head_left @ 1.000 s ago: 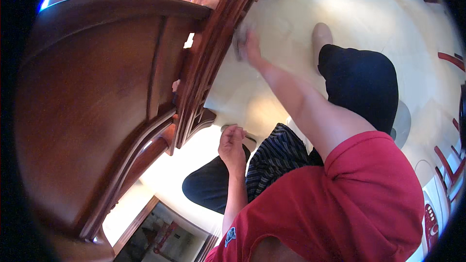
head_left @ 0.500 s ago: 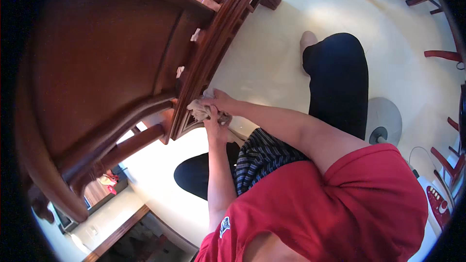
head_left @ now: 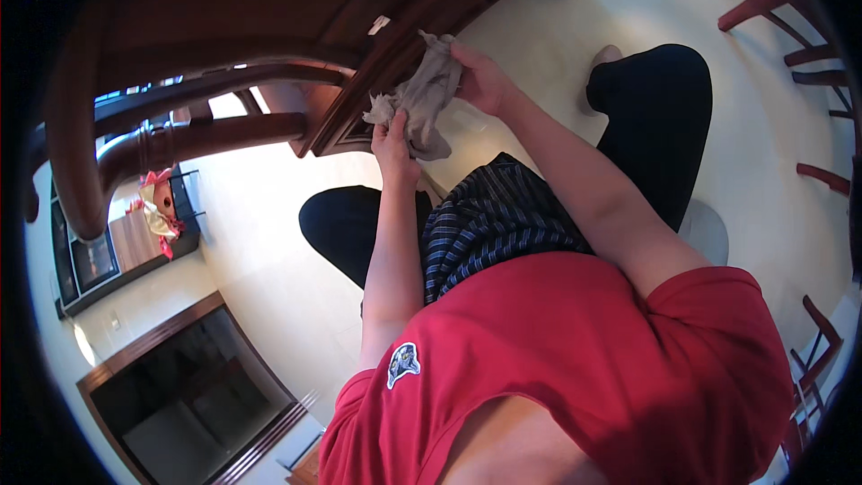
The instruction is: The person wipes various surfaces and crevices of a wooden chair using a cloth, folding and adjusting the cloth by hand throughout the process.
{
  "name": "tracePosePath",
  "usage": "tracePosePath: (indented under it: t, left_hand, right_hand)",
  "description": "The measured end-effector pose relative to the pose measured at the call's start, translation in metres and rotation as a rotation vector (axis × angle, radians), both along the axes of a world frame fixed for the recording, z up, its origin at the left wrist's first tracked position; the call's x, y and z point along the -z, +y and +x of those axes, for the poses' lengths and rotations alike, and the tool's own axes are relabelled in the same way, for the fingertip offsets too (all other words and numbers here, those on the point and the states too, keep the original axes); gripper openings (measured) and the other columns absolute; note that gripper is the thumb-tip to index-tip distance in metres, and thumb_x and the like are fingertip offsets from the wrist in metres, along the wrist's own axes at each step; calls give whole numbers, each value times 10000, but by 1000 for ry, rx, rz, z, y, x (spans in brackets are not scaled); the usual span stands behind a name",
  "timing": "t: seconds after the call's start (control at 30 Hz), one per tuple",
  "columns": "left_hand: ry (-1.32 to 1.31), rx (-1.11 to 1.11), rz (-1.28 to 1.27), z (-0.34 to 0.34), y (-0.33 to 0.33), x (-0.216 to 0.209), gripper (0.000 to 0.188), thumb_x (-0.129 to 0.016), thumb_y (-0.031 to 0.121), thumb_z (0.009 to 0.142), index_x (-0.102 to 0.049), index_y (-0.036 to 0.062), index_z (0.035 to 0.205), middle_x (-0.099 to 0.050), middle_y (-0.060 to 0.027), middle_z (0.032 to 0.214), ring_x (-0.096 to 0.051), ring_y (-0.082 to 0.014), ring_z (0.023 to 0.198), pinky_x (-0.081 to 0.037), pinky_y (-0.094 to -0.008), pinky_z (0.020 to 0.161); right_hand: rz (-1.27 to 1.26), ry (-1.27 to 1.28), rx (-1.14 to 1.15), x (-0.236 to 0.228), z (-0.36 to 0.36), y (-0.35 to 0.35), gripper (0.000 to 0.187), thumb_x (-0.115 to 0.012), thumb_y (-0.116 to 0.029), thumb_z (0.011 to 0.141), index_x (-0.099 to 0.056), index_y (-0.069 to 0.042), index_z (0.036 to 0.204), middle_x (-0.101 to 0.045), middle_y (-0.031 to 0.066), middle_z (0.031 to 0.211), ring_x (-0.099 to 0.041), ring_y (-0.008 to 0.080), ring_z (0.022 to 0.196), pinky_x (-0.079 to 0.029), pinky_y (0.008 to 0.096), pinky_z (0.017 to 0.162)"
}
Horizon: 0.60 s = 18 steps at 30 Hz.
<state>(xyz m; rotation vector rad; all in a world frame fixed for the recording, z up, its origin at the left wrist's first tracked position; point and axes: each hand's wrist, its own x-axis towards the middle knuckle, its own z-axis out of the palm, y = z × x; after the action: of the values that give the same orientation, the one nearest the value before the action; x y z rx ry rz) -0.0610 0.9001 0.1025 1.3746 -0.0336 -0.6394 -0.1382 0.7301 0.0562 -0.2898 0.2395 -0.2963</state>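
A crumpled grey-beige cloth hangs spread between my two hands, in front of the carved edge of a dark reddish-brown wooden seat. My left hand pinches its lower left part, with the thumb on top and a frayed bit poking out above the fingers. At the upper right side my right hand is closed on the cloth's edge; its fingertips are partly hidden behind the fabric. The cloth overlaps the seat's edge in view; whether it touches the wood I cannot tell.
The wooden armrest of the seat curves along the left. Red-brown chairs stand at the right on the pale floor. A cabinet with a red and gold ornament is at the far left. My bent knees flank the hands.
The cloth has gone from bunched at the seat's edge to stretched out between my hands. My right hand has moved up and right, apart from the left. The whole view has shifted.
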Motion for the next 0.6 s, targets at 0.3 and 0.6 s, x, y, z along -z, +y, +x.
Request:
tracePosePath:
  t: [0.3,0.6]
  left_hand:
    - [-205,-208,72,6,29,-26,236,-573,237,907,-521,106,1096,-581,-25,1053,-570,-155,925,-462,-300,790]
    - [-425,-63,-167,5,-7,-104,352,-608,269,885,-508,43,1135,-571,-79,1098,-565,-202,1002,-473,-364,874]
  right_hand:
    - [-97,-60,120,-4,-8,-34,392,-538,-349,893,-505,-109,1201,-565,43,1171,-518,214,1103,-375,401,982]
    - [-299,32,83,-6,-35,-75,303,-656,-260,809,-587,-150,1083,-608,24,1062,-539,171,1043,-416,375,923]
